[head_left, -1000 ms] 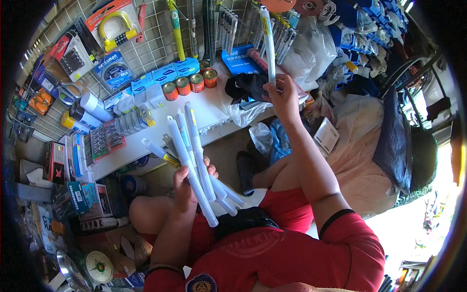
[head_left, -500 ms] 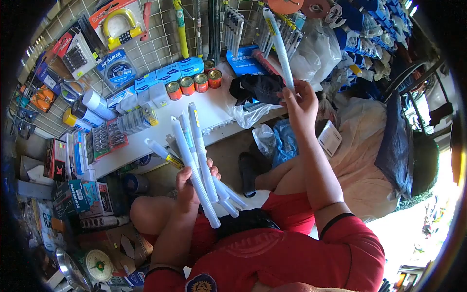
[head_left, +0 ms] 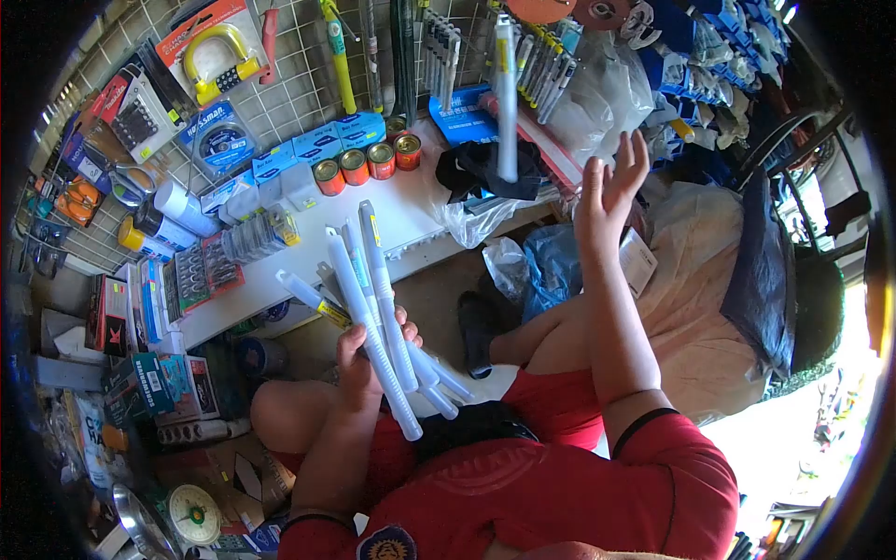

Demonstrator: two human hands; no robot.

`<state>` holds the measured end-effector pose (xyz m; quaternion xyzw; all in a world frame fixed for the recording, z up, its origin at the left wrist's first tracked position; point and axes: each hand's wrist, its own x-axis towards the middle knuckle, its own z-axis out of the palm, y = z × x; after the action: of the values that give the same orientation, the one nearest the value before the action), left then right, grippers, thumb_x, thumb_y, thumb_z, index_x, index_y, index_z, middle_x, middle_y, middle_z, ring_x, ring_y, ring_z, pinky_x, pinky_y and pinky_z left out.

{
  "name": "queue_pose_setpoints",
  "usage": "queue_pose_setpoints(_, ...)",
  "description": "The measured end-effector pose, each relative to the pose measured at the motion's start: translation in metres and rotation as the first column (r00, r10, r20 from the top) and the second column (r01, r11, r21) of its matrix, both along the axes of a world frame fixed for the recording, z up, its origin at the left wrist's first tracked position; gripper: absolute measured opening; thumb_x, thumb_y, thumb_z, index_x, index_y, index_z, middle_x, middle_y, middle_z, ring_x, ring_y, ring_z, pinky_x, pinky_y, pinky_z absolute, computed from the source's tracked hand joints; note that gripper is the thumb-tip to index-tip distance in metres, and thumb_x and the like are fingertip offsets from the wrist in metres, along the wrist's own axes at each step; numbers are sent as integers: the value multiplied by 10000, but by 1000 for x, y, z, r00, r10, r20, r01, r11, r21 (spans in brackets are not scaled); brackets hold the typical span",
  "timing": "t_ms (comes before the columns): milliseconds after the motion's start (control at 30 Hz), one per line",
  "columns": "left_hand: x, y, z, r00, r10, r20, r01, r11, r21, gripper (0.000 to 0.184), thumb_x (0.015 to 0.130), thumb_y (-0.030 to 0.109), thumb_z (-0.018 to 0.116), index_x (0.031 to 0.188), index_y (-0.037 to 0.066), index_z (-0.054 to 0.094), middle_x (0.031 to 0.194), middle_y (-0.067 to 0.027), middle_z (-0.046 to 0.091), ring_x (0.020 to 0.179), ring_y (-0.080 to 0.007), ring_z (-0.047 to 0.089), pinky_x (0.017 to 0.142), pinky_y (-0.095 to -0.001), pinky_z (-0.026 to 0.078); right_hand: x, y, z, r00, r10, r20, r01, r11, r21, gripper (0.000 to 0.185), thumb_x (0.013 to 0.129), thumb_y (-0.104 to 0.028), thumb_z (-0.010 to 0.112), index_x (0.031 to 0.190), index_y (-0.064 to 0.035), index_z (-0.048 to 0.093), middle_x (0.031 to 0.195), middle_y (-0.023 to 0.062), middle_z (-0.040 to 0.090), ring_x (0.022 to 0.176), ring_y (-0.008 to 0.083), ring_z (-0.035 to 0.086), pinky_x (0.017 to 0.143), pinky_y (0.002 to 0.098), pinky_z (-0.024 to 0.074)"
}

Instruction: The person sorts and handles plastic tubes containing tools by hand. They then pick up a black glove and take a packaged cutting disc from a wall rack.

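Observation:
My left hand (head_left: 366, 366) is closed around a bundle of several long translucent plastic tubes (head_left: 381, 327), some with yellow labels, held at a slant above my lap. What lies inside the tubes is hard to make out. My right hand (head_left: 611, 191) is raised with fingers spread and nothing in it. To its left, a single similar tube (head_left: 507, 112) hangs upright at the wire grid, apart from the hand and slightly blurred. More slim tubes (head_left: 546, 70) hang beside it on the grid. Below the single tube lies a black cloth item (head_left: 490, 173).
Orange tins (head_left: 381, 161) and blue boxes (head_left: 317, 143) line the white shelf (head_left: 392, 219). Blue bins (head_left: 714, 51) hold bagged goods at the upper right. A scale (head_left: 194, 513) stands lower left. A clear plastic bag (head_left: 597, 103) hangs behind my right hand.
My right hand has let go of the single tube and moved right, fingers opening. The tube now hangs upright at the grid. My left hand keeps its bundle in place.

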<state>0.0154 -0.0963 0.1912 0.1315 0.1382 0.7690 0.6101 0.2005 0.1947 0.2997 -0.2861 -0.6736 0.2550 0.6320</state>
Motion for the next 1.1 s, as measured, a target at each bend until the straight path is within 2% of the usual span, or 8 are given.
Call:
queue_pose_setpoints(167, 0, 0, 1, 1000, 2, -13, -2, 1000, 1, 698, 878, 436, 609, 1414, 48, 387, 1076, -98, 530, 956, -254, 552, 860, -446, 458, 2, -7, 12, 995, 54, -80, -50, 998, 46, 598, 986, -285, 609, 1460, -68, 317, 1503, 176, 357, 1422, 309, 344, 1143, 496, 289)
queue_pose_setpoints(267, 1, -1, 2, 1000, 7, -18, -7, 1000, -13, 701, 880, 440, 607, 1417, 48, 382, 1074, -95, 526, 955, -253, 548, 860, -446, 458, -1, -14, 11, 990, 119, -70, -117, 992, 41, 530, 993, -234, 595, 1430, -60, 349, 1463, 164, 412, 1386, 283, 398, 1118, 447, 336)
queue_pose_setpoints(300, 0, -1, 1, 1000, 9, -19, -10, 1000, -17, 702, 881, 441, 606, 1417, 49, 381, 1074, -94, 524, 953, -252, 547, 860, -445, 458, -6, -18, 13, 988, 125, -92, -121, 991, 49, 461, 996, -171, 584, 1393, -42, 387, 1400, 150, 484, 1316, 263, 477, 1081, 402, 383)
queue_pose_setpoints(433, 0, -2, 3, 1000, 7, -12, -8, 1000, -25, 698, 883, 445, 609, 1412, 50, 382, 1076, -95, 521, 951, -250, 545, 859, -444, 459, -9, -19, 6, 967, 252, -29, -253, 965, -69, 358, 991, -123, 582, 1314, -20, 467, 1299, 130, 558, 1201, 236, 561, 1020, 370, 440)
queue_pose_setpoints(533, 1, -2, 3, 1000, 6, -2, -6, 999, -38, 712, 868, 449, 629, 1404, 50, 385, 1067, -94, 524, 945, -251, 547, 859, -446, 459, -11, -11, -5, 970, 206, 129, -191, 974, -121, 393, 956, -134, 636, 1309, -36, 493, 1300, 122, 559, 1158, 240, 583, 976, 389, 462)
queue_pose_setpoints(900, 2, -7, 13, 998, 43, -36, -45, 996, -79, 711, 829, 423, 652, 1400, 74, 413, 1078, -95, 538, 934, -255, 545, 879, -428, 443, -70, 36, -41, 972, 147, 182, -108, 972, -208, 614, 872, -207, 742, 1363, -40, 415, 1322, 152, 545, 1109, 291, 597, 906, 401, 491)
queue_pose_setpoints(1000, -3, -5, 9, 999, 37, -33, -38, 998, -55, 720, 825, 426, 656, 1403, 74, 410, 1084, -94, 534, 940, -255, 543, 879, -428, 442, -96, 52, -38, 970, 126, 208, -105, 988, -110, 589, 856, -178, 749, 1324, -31, 422, 1328, 172, 540, 1105, 305, 599, 922, 405, 488)
queue_pose_setpoints(1100, -4, -7, 7, 998, 45, -32, -48, 996, -80, 728, 825, 427, 653, 1409, 72, 401, 1086, -94, 532, 955, -254, 538, 882, -429, 441, -119, 71, -54, 975, 125, 185, -99, 985, -142, 614, 836, -151, 755, 1326, -34, 404, 1310, 190, 558, 1190, 345, 574, 992, 412, 465)
